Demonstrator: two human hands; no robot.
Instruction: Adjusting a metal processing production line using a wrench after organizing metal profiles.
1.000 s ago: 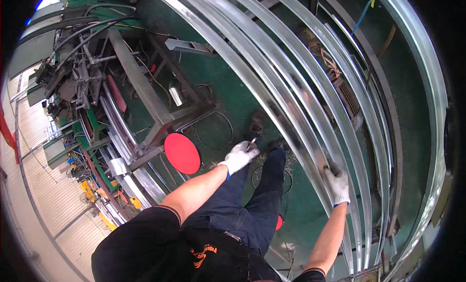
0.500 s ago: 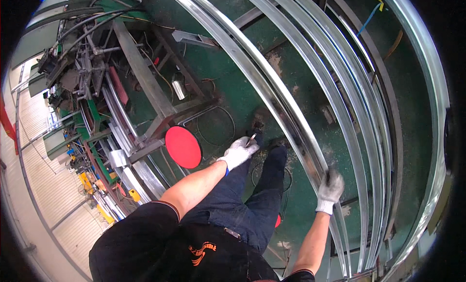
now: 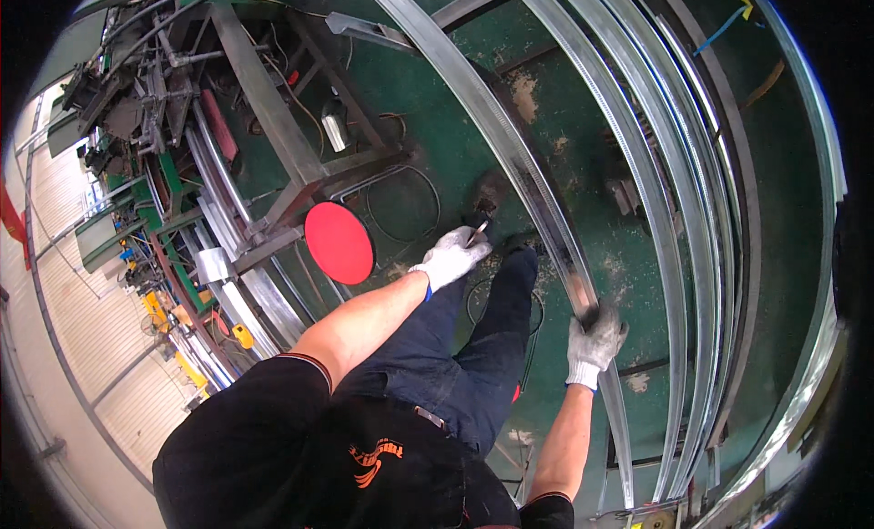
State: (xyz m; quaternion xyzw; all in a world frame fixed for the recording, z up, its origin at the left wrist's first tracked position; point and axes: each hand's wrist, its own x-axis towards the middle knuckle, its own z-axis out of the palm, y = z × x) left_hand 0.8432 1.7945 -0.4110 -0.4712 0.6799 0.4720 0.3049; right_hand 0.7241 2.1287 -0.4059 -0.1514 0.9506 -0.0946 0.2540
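Observation:
My left hand [image 3: 452, 259], in a whitish work glove, is closed in front of my thighs. A short, slim, pale pen-like stick [image 3: 478, 231] pokes up from its fingers. On the right, my gloved right hand [image 3: 596, 342], with darkened fingertips, is closed around a long metal strip [image 3: 510, 147]. That strip is silvery, gently curved and channel-like. It runs from the far edge of the view down past my right hand. The fingers' undersides are hidden.
Several similar curved metal strips [image 3: 637, 147] lie to the right on a dark frame [image 3: 742, 210]. A red round stool seat [image 3: 340, 243] stands left of my left hand. Beyond it are a steel bench frame [image 3: 273, 101] and machinery [image 3: 146, 110]. The floor [image 3: 437, 83] is green.
The strip at my right hand showed two bright bands side by side; now one shows. My right hand has shifted slightly left and down. My left hand still holds the stick.

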